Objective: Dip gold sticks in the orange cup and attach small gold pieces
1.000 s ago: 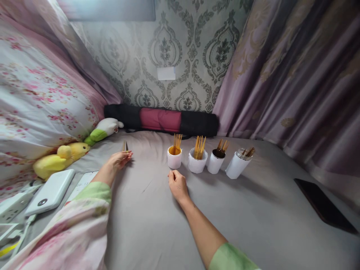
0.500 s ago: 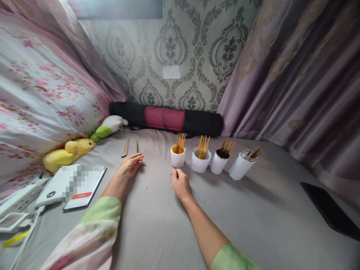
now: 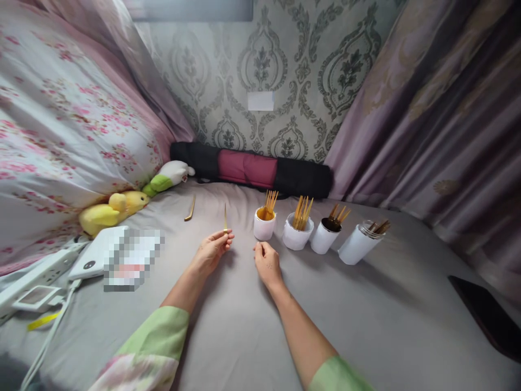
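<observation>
My left hand [image 3: 212, 251] pinches slim gold tweezers [image 3: 225, 218] near their lower end, with the narrow tip pointing up and away. To its left, a second gold tool with a bent end, like curved tweezers [image 3: 190, 208], lies on the grey sheet. My right hand [image 3: 267, 264] is closed, thumb against curled fingers, just in front of a small white cup [image 3: 264, 228] of thin wooden sticks [image 3: 271, 200]. Whether those fingers hold anything is hidden. Several white containers stand in a row to the right, including a wider cup [image 3: 298, 238], also with sticks.
A narrow cup [image 3: 323, 241] and a tilted jar [image 3: 354, 247] end the row. At far right lies a dark phone [image 3: 484, 315]. Plush toys [image 3: 118, 209], a power bank [image 3: 97, 255] and a power strip [image 3: 32, 282] line the left. Behind lies a black-and-maroon roll [image 3: 248, 167].
My left hand has moved right, towards my right hand, carrying the straight tweezers away from the bent tool. My right hand keeps its closed pose near the first cup. The view has shifted slightly.
</observation>
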`<state>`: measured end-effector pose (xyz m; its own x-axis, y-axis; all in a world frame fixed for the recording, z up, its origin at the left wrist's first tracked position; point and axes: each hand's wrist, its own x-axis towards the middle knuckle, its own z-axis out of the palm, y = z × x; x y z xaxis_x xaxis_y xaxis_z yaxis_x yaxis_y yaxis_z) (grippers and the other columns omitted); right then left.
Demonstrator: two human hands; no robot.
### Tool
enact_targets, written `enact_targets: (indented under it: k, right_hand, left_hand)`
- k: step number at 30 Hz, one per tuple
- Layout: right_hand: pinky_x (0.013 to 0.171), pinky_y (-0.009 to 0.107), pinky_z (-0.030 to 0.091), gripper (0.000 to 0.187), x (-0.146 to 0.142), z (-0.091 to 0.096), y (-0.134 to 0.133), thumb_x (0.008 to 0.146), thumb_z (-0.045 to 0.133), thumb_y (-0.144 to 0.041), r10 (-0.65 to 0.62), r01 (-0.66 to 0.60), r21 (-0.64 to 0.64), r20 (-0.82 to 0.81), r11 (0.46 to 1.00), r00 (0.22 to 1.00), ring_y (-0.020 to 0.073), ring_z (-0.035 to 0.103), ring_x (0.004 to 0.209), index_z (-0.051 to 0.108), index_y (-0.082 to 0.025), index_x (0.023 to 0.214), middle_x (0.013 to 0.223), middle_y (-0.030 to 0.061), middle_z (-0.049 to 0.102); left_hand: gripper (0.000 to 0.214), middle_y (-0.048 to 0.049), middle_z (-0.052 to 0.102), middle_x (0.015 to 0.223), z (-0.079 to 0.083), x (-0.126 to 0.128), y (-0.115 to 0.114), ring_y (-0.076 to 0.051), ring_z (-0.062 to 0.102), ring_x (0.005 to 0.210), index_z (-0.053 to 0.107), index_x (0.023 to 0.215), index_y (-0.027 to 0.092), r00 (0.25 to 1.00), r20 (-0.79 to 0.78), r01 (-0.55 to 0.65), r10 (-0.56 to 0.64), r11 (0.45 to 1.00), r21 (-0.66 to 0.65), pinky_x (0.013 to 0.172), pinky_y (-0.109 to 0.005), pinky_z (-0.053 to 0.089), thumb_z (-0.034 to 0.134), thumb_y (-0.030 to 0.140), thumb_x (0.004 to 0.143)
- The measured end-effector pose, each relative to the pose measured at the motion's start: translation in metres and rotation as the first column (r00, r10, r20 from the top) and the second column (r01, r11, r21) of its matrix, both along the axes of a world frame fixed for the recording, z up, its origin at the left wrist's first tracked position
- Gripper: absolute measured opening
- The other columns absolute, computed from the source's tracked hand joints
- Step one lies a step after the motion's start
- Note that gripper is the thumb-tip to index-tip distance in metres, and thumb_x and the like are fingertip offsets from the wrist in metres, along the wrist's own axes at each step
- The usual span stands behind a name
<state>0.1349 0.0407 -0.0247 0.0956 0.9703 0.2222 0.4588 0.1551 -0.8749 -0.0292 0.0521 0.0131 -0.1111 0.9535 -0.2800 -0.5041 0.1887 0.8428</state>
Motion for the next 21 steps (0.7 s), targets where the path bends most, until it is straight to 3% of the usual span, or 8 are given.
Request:
enact_targets:
  k: [14,21]
  right_hand:
    - [0.049,0.021,0.038,0.039,0.002,0.003,0.000,0.085,0.037,-0.045,0.077,-0.082,-0.037,-0.139,0.996,0.987,0.0108,0.049,0.048,0.060,-0.016,0.076,0.059,0.0016,0.059]
    - [0.044,0.020,0.037,0.042,0.004,0.006,0.000,0.082,0.040,-0.051,0.102,-0.122,-0.066,-0.245,0.990,0.964,0.0086,0.046,0.045,0.060,-0.014,0.077,0.058,0.0006,0.056]
  left_hand:
    - [0.029,-0.0066,0.065,0.078,-0.013,0.035,-0.038,-0.007,0.054,0.059,0.068,0.089,0.014,0.998,-0.024,0.052,-0.049,0.993,0.106,0.054,-0.018,0.044,0.074,0.025,0.063]
    - [0.031,-0.0072,0.065,0.080,-0.018,0.043,-0.052,-0.009,0.054,0.061,0.068,0.093,0.016,0.996,-0.082,0.059,-0.047,0.987,0.151,0.054,-0.020,0.043,0.072,0.031,0.065]
